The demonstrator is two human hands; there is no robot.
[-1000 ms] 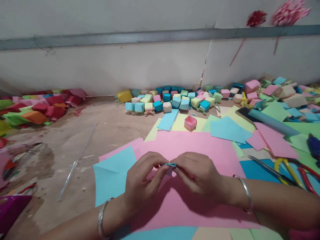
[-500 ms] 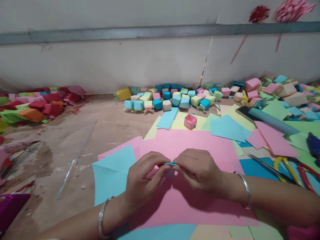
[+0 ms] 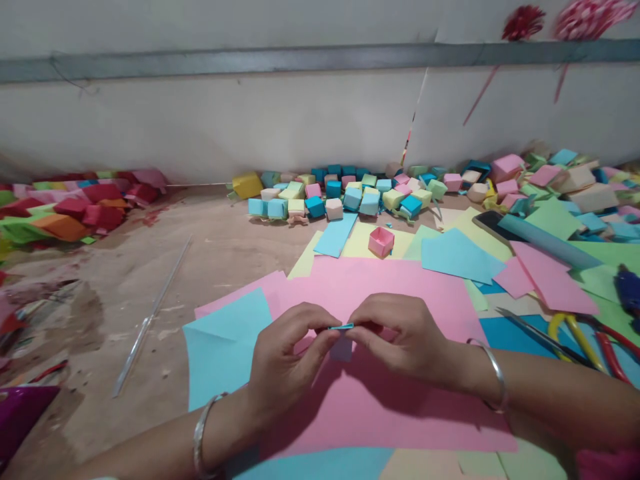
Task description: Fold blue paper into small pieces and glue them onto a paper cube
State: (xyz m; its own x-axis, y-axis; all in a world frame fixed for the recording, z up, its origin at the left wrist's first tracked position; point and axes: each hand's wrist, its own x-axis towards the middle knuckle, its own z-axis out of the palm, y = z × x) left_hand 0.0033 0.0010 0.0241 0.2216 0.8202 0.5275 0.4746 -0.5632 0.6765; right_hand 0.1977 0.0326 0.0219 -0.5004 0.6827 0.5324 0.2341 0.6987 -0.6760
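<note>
Between my hands is a small folded piece of blue paper [image 3: 341,351], its upper edge facing me. My left hand [image 3: 295,357] pinches its left end between thumb and fingers. On the other end, my right hand [image 3: 400,333] has a similar pinch. Both hands are over a large pink sheet [image 3: 390,413], and part of the folded paper is hidden by the fingers. A light-blue sheet [image 3: 225,347] with a crease lies beside my left hand. Beyond the hands stands a small open pink paper box [image 3: 381,242].
Scissors with yellow handles [image 3: 565,337] lie right of my right forearm, near red-handled pliers [image 3: 613,353]. A clear ruler-like strip [image 3: 150,320] lies at left. Small paper cubes [image 3: 353,199] line the wall, with a red and orange pile [image 3: 95,207] at left. A phone [image 3: 493,223] lies among coloured sheets.
My right hand has shifted slightly, and its fingers have changed position on the folded paper. More of the paper's lower part shows between the hands. My left hand stays nearly still.
</note>
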